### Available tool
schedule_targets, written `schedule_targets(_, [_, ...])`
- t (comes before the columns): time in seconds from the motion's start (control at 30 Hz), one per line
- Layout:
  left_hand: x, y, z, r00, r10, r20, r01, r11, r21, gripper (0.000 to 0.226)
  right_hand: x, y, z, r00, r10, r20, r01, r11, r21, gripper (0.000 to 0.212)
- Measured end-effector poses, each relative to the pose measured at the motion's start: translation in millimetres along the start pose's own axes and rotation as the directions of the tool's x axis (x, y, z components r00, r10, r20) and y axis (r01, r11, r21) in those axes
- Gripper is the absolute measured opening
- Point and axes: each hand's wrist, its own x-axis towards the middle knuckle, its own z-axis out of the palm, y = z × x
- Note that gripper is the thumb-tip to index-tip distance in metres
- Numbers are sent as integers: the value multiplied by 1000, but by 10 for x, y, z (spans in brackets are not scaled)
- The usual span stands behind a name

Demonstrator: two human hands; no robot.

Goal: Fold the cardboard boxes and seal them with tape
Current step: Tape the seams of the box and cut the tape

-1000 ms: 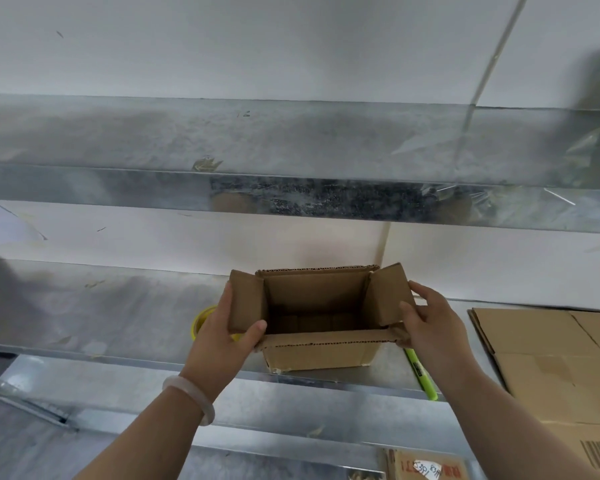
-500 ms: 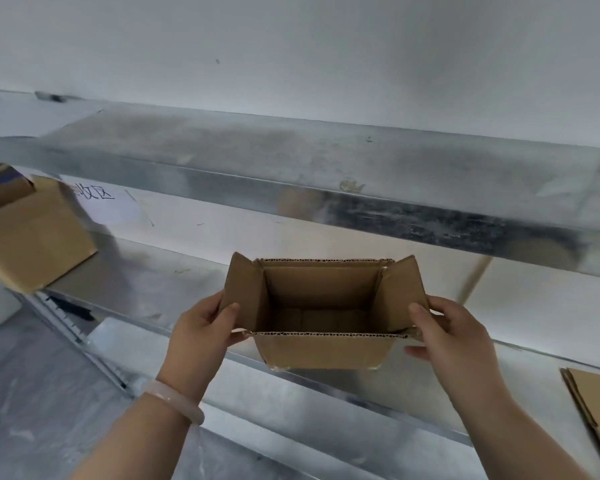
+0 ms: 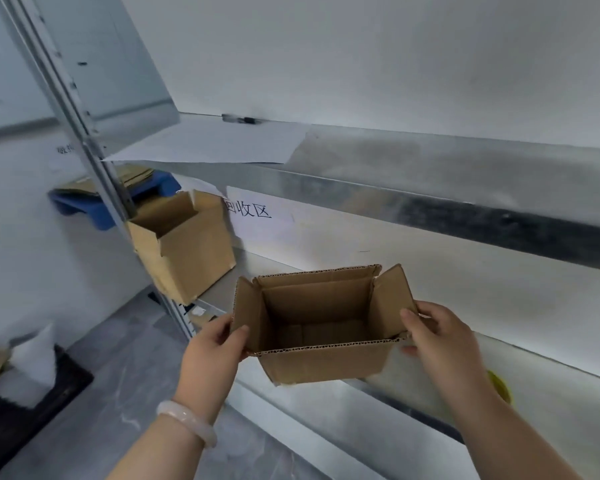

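Holds box point(image 3: 321, 327) in the air at both ends, open top up, all four flaps standing. Left hand point(image 3: 212, 351) at left end: thumb curled over near edge of left flap, fingers behind it, pinching the flap. Right hand point(image 3: 440, 337) at right end: thumb pressed on inside of right flap near its base, fingers wrapped round the outside. Sits level and square between the two hands, just above and in front of near lip of lower shelf point(image 3: 326, 407). Shows plain brown cardboard, corrugated edges along the rim. Cannot tell underside. Pale bracelet point(image 3: 187, 422) on left wrist.

Reads "回收区" on white sign point(image 3: 248, 211) on wall, far left of box, under upper shelf. Another label further left, past the post point(image 3: 84, 133), too blurred to read.

Second box point(image 3: 191, 251) at left end of lower shelf, open, tilted, hanging over the edge. Blue tray point(image 3: 80, 207) behind post, flat cardboard in it. Paper sheet point(image 3: 215, 143) on upper shelf. Yellow round thing point(image 3: 501, 388) on lower shelf, mostly hidden behind right forearm.
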Motion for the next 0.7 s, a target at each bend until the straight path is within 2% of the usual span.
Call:
schedule_targets(0.2, [611, -233, -408, 993, -117, -24, 114, 989, -89, 28, 334, -116, 803, 999, 26, 31, -25, 999, -34, 6])
schedule_targets(0.33, [963, -303, -497, 983, -162, -83, 145, 974, -174, 24, 695, -203, 1239, 996, 61, 70, -59, 998, -29, 22])
schedule_targets(0.47, [1214, -374, -541, 957, -243, -161, 197, 945, -260, 25, 1112, -341, 1675, 987, 83, 139, -85, 996, 10, 20])
schedule_targets(0.57, [1357, -416, -631, 937, -296, -187, 232, 925, -300, 32, 1382, -452, 1978, 972, 91, 218, -97, 995, 14, 11])
schedule_targets(0.7, [1545, -437, -682, 945, -302, -130, 249, 916, -314, 54, 1639, -592, 2353, 955, 142, 262, -160, 986, 47, 13])
